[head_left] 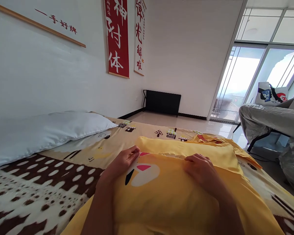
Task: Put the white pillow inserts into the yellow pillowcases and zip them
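Yellow cloth with a white, pink and black print (166,189) lies in front of me on the bed, partly folded. My left hand (126,160) pinches its upper left corner, thumb and fingers closed on the edge. Along the same edge, farther right, my right hand (199,168) has its fingers curled over the fabric. Between the two hands the edge runs nearly straight, with a thin pale strip showing behind it. Another layer of yellow cloth (218,155) lies flat just beyond, crumpled at its far right end. Whether it is the same piece, I cannot tell.
A patterned bedsheet (83,156) covers the bed under the cloth. A white pillow (51,130) rests at the left by the wall. Beyond the bed stand a black folded panel (163,102) and, at right, a plastic-covered piece of furniture (271,117) with a printed bag (264,94).
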`<act>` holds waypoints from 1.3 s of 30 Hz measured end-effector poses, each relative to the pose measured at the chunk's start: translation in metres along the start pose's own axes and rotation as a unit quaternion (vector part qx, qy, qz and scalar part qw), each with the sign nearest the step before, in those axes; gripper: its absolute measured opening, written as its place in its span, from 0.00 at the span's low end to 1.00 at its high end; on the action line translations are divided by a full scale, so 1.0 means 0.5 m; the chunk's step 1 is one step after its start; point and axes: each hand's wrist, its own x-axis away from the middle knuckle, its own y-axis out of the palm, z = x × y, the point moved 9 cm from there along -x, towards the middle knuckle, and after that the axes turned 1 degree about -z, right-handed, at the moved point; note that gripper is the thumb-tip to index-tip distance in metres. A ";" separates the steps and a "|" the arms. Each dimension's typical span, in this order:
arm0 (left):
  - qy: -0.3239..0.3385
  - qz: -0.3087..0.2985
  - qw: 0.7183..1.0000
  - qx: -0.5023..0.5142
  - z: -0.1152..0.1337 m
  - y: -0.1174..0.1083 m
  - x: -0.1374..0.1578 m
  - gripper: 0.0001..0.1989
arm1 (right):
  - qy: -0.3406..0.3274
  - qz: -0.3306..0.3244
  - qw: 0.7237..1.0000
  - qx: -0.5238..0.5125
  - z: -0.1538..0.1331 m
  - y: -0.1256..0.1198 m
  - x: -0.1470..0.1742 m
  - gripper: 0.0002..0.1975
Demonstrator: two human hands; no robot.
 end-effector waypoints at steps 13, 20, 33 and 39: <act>-0.005 -0.012 1.000 -0.007 -0.082 0.094 -0.057 0.15 | 0.084 -0.117 0.986 0.087 0.111 0.131 -0.020 0.08; -0.037 0.020 0.998 -0.037 -0.128 0.121 -0.062 0.20 | 0.037 -0.067 0.986 0.148 0.112 0.146 0.003 0.12; 0.029 -0.025 0.989 -0.143 -0.107 0.037 -0.011 0.22 | 0.047 0.065 0.996 0.035 0.298 -0.081 0.147 0.10; 0.027 0.040 0.992 -0.119 -0.030 -0.026 -0.028 0.19 | 0.089 0.146 0.985 0.038 0.273 -0.164 0.122 0.11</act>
